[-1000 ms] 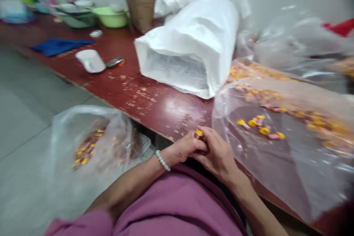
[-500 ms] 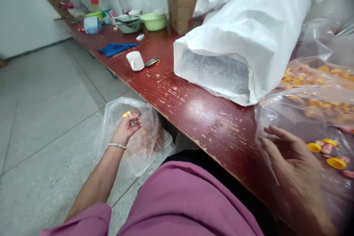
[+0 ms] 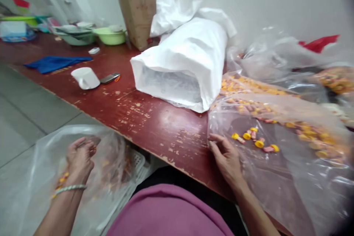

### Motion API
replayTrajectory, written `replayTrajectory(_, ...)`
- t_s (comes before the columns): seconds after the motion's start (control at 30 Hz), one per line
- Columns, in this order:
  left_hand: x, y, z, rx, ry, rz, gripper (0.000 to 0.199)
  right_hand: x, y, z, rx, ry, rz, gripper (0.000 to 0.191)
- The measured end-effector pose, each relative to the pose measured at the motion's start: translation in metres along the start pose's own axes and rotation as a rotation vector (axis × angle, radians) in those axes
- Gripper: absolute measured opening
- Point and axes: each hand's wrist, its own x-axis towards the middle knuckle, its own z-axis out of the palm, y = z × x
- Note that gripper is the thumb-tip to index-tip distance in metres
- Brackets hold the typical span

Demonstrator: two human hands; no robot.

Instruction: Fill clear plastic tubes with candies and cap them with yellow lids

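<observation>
My left hand [image 3: 81, 153], with a pale bracelet at the wrist, is low over a large clear plastic bag [image 3: 44, 162] beside the table. Its fingers are curled, and blur hides what they hold. Small orange-yellow pieces [image 3: 63, 180] show beside the wrist. My right hand [image 3: 228, 158] is at the table's edge, thumb and fingers slightly apart, at the near left corner of a clear plastic sheet or bag [image 3: 273, 177]. Just beyond it are several small pieces with yellow caps and red-and-white bodies [image 3: 259, 143]. Many more lie in a heap [image 3: 315, 136] under the plastic.
A white sack [image 3: 190, 59] lies with its mouth open on the worn red table [image 3: 155, 132], clear pieces inside. Leftward are a white mug [image 3: 86, 78], a dark phone-like device [image 3: 110, 78], a blue cloth [image 3: 55, 63], basins [image 3: 110, 37] and a cardboard box [image 3: 141, 18].
The view has swung to the right. My left hand held a clear piece with a yellow cap; now its fingers are curled lower over the bag. My right hand stays by the plastic's edge.
</observation>
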Motion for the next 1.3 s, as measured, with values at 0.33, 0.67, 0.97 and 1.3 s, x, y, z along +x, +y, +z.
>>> replayTrajectory(0.33, -0.081, 0.063, 0.243, 0.634, -0.822, 0.827, 0.033, 0.000, 0.009, 0.003, -0.108, 0.010, -0.094, 0.024)
replayTrajectory(0.67, -0.110, 0.042, 0.411, 1.027, -0.919, 0.979, 0.038, 0.006, 0.005, 0.001, -0.088, 0.029, -0.157, 0.021)
replayTrajectory(0.97, -0.097, 0.031, 0.394, 1.063, -0.991, 0.982, 0.040, 0.008, 0.004, 0.003, -0.095, 0.001, -0.192, 0.023)
replayTrajectory(1.3, -0.076, 0.033, 0.318, 0.641, -0.941, 0.718, 0.023, 0.005, 0.007, 0.002, -0.116, 0.021, -0.205, 0.020)
